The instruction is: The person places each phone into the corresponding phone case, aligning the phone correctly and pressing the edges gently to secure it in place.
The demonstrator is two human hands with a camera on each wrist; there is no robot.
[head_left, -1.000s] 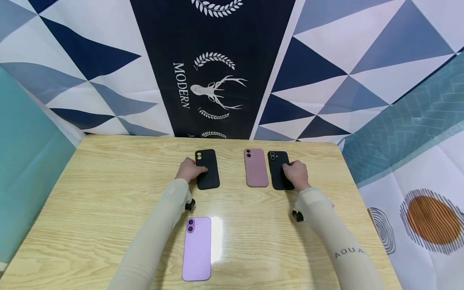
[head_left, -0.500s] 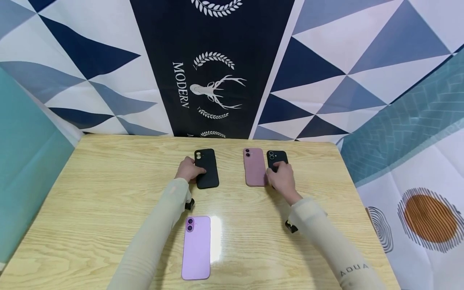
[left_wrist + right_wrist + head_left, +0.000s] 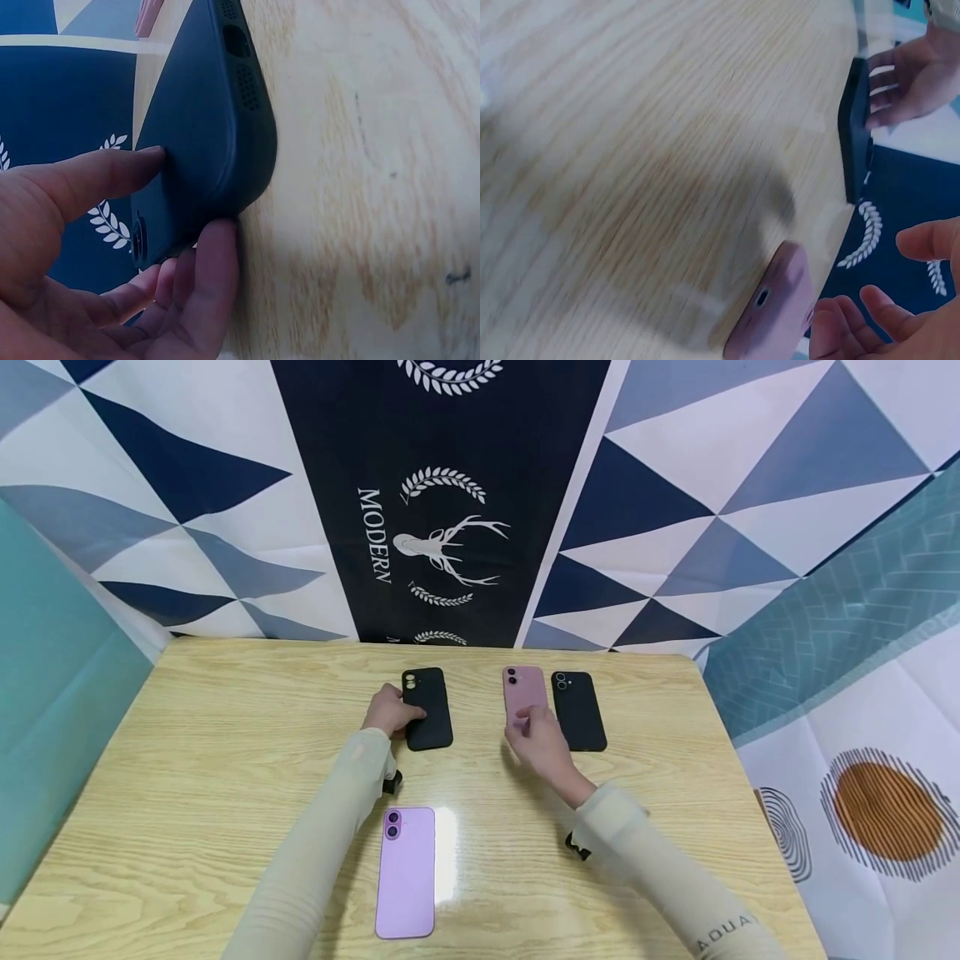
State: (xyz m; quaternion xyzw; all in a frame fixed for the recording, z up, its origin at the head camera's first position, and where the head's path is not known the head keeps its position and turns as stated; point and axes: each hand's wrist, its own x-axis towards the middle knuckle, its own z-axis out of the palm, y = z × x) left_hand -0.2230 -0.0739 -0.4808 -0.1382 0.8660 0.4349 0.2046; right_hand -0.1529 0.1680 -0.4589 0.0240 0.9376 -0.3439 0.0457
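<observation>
The right hand [image 3: 542,745] has swung left off the black phone [image 3: 582,717] and is now over the pink phone [image 3: 523,689], hiding its lower end. Its thumb and fingers are loosely parted, holding nothing; I can't tell whether they touch. The left hand [image 3: 387,710] pinches the black case [image 3: 435,728], thumb on its matte back, fingers partly hidden at its edge; two pale camera openings show. The case lies near the far edge of the table [image 3: 225,777]. I count two black pieces, one pink, and one lilac phone [image 3: 406,885] nearer the person.
</observation>
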